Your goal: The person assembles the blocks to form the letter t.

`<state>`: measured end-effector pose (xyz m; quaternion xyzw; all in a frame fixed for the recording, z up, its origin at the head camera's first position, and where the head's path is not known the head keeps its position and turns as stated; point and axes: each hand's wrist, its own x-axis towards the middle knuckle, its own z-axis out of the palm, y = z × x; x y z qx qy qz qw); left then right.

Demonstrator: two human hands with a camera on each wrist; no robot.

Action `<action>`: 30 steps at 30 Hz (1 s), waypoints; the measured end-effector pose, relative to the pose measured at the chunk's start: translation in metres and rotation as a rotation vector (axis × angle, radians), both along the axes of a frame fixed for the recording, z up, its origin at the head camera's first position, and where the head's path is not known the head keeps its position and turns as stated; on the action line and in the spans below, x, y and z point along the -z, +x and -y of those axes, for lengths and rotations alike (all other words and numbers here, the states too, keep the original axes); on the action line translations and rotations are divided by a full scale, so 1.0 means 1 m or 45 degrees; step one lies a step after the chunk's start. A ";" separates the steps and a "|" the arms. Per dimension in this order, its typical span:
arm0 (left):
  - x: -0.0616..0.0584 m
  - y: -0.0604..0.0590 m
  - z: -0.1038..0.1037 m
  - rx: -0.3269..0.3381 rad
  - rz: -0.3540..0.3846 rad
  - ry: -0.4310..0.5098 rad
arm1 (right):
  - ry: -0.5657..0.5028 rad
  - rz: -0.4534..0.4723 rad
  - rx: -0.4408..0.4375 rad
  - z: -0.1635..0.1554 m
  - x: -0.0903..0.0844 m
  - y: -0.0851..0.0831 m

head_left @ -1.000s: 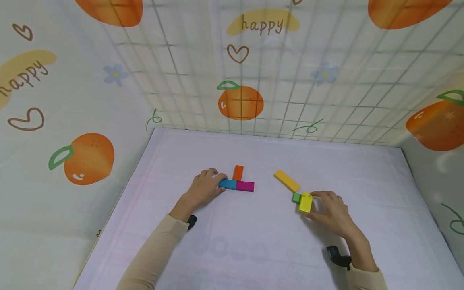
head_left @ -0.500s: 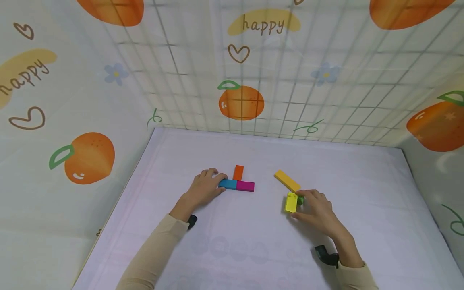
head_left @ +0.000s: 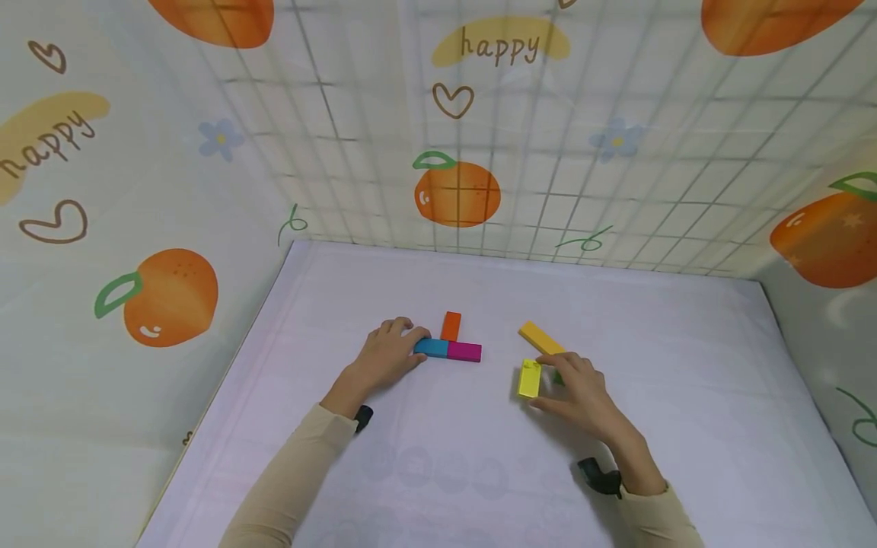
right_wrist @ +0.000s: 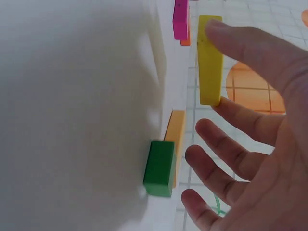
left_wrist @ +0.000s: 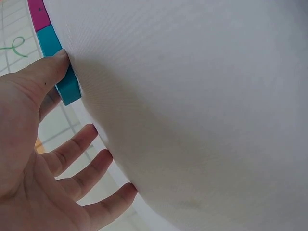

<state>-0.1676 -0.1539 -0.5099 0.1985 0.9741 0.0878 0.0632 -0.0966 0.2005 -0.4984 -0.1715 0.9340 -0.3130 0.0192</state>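
Yellow block (head_left: 529,379) is in the right hand, raised off the desk (head_left: 479,472). Left to right: left hand (head_left: 385,354) pinches the blue block (head_left: 431,348) between thumb and forefinger, other three fingers spread off it; block sits at the hand's 3 o'clock. Orange block (head_left: 450,326) lies at the blue block's 1 o'clock, its near end touching the row or just beside it, can't tell. Magenta block (head_left: 464,352) meets the blue one end to end at 3 o'clock.

Step in hand, my read: left hand steadies the row while the right hand holds the yellow block aloft. Next move probably calls for a firm pinch, a level block, and no knock to the row at its 10 o'clock.

Yellow block is at the 9 o'clock of the right hand (head_left: 578,392); thumb and forefinger grip its opposite ends, other fingers parted and holding nothing. Amber block (head_left: 540,337) lies near its 12 to 1 o'clock. Green block (right_wrist: 160,168) is on the desk at its 3 o'clock, mostly behind the right hand in the head view; contact with amber unclear.
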 end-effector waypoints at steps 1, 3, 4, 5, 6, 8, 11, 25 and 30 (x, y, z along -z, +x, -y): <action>0.000 0.000 0.000 0.000 -0.001 0.001 | -0.002 -0.002 -0.005 0.002 0.000 -0.001; -0.001 0.000 0.000 -0.001 -0.005 0.001 | -0.006 -0.005 -0.016 0.006 0.000 -0.002; -0.001 0.000 0.000 -0.001 -0.005 0.002 | -0.008 -0.002 -0.020 0.008 0.000 -0.003; -0.001 0.001 0.000 -0.001 -0.006 0.004 | -0.009 0.001 -0.025 0.010 0.000 -0.003; -0.001 0.001 0.000 -0.001 -0.008 0.001 | -0.008 0.005 -0.028 0.012 0.001 -0.004; -0.001 0.001 0.000 0.000 -0.010 -0.005 | 0.000 0.014 -0.034 0.015 0.001 -0.006; -0.002 0.001 0.000 0.000 -0.005 -0.004 | 0.012 0.022 -0.033 0.018 0.001 -0.007; 0.000 0.000 0.000 -0.005 0.004 -0.007 | 0.076 0.009 -0.034 0.021 0.006 -0.012; 0.001 0.000 0.000 -0.009 -0.004 -0.004 | 0.143 -0.015 -0.026 0.022 0.009 -0.013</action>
